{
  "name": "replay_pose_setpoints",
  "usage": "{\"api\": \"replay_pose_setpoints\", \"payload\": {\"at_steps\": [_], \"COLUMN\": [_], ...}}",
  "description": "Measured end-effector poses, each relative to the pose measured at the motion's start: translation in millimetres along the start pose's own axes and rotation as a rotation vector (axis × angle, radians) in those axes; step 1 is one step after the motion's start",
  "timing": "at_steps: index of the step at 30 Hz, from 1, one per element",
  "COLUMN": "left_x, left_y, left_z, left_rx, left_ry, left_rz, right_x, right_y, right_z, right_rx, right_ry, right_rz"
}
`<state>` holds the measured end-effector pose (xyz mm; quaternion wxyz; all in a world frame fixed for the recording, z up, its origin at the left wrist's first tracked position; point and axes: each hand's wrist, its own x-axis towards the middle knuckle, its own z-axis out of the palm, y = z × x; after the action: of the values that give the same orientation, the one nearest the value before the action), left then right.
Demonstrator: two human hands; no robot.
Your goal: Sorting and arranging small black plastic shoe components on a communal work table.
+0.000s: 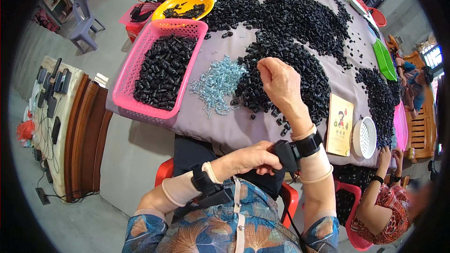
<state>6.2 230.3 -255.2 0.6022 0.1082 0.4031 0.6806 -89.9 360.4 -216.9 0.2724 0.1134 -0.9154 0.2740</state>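
Observation:
My right hand (279, 78) is raised over the near side of a large heap of small black plastic parts (290, 61). Its fingers are curled closed, and whatever they may hold is hidden. My left hand (255, 158) reaches across to my right wrist, its fingers closed on a black box-shaped device (286, 155) strapped there. My left wrist carries a similar black strap and device (204, 180). Left of my right hand lies a pile of small silvery-blue springs or screws (218, 82), too small to tell which. A pink basket (123, 82) full of black parts stands further left.
A yellow bowl (209, 3) sits behind the basket. At right lie a yellow booklet (338, 124), a white round strainer (370, 136) and a green basket (385, 61). A person in a red patterned top (389, 215) sits at the right, hands on the table. A cable hangs by my right arm.

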Motion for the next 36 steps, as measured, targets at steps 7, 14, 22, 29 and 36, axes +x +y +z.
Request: {"api": "replay_pose_setpoints", "payload": {"at_steps": [7,14,22,29,36], "left_x": [2,2,11,14,10], "left_y": [2,19,9,11,15], "left_z": [3,6,-5,-10,-17], "left_rx": [-0.024,-0.048,-0.004,0.008,-0.021], "left_ry": [0.041,0.0,-0.006,-0.052,-0.08], "left_rz": [-0.018,-0.074,-0.105,-0.111,-0.098], "right_x": [6,-8,-4,1,0], "right_y": [13,29,30,23,14], "right_z": [5,13,8,-6,-8], "right_rx": [-0.503,-0.599,-0.472,-0.357,-0.219], "right_ry": [-0.043,-0.153,-0.105,-0.062,-0.07], "right_rz": [-0.285,-0.386,-0.183,-0.074,0.016]}}
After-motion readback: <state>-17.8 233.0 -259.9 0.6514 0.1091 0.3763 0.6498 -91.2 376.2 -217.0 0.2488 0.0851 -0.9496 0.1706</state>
